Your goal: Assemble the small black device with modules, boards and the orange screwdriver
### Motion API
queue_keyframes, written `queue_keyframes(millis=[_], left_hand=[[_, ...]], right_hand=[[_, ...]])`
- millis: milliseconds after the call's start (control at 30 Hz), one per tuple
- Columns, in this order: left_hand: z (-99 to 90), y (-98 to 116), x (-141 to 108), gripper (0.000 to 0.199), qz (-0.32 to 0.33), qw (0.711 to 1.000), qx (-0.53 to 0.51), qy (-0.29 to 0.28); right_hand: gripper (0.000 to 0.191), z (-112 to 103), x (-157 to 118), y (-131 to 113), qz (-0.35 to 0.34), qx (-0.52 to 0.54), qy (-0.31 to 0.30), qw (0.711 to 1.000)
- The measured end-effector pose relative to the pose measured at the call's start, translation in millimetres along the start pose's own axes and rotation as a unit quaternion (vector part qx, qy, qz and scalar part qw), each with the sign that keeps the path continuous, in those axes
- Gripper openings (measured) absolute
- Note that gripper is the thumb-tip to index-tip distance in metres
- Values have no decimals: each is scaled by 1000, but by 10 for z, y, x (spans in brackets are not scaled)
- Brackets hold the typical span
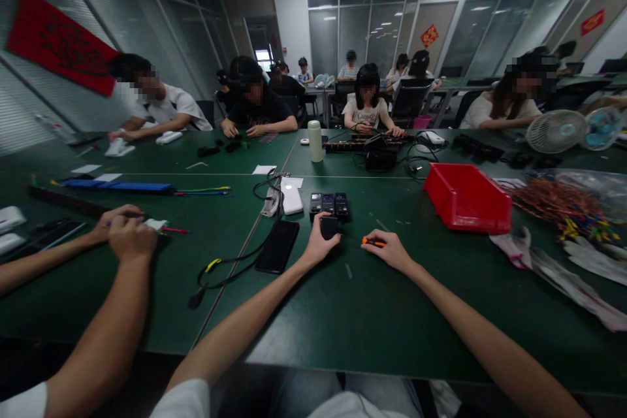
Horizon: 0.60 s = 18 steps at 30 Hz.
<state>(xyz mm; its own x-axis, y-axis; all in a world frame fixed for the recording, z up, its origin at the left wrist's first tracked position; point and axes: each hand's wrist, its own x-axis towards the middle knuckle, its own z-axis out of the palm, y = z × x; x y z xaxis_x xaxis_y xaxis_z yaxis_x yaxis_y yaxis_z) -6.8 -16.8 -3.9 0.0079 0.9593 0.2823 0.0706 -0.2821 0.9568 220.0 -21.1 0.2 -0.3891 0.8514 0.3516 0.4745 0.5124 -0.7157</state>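
Observation:
My left hand is wrapped round a small black box-shaped part, held just over the green table. To its right, my right hand is closed on the orange handle of a screwdriver, whose thin shaft points left toward the black part. Directly beyond my left hand stands a row of black modules. A black phone lies left of my left hand, beside a black cable with a yellow tie.
Beyond the modules are a white power bank and a pale green bottle. A red bin, copper wires and gloves lie right. A neighbour's hands work at left. People sit opposite.

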Motion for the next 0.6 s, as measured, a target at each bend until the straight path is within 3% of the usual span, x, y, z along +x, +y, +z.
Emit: queue_keyframes(millis=[600], left_hand=[[-5,39,-17,55,29,998,44,-24]], right_hand=[[24,18,-15,-10,-30,-9,38,999]])
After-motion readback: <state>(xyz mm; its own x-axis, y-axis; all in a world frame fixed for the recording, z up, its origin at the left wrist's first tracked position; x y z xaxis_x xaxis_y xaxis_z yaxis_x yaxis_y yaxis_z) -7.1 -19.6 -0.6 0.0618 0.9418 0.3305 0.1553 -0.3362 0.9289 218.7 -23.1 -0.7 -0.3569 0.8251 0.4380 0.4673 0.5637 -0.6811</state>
